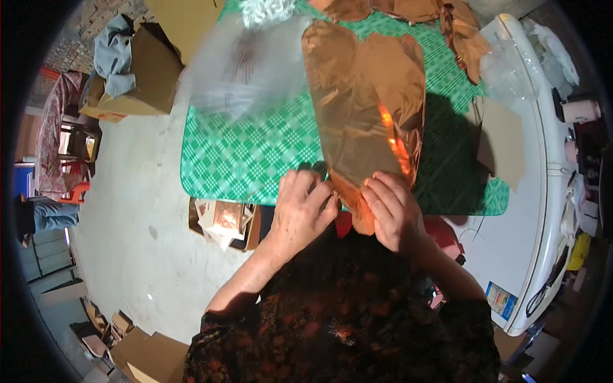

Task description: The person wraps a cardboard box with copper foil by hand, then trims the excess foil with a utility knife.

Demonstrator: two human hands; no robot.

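Observation:
A flat, copper-coloured foil piece (364, 96), much like an uninflated foil balloon, lies lengthwise on the green checked tablecloth (249, 150). Its surface is creased, with a bright orange reflection down the right side. The narrow lower end hangs over the table's near edge, towards my body. My right hand (396, 217) grips this end, thumb and fingers closed on the foil. On the other side, my left hand (303, 204) has its fingers curled and pinched at the foil's lower left edge. Whatever small part lies between those fingertips is hidden.
More copper foil pieces (469, 41) lie along the table's far side. A clear plastic bag (242, 70) sits at the far left, beside a cardboard box (150, 70). Under the near edge is a box of foil and card scraps (223, 220). A white appliance (530, 191) stands at right.

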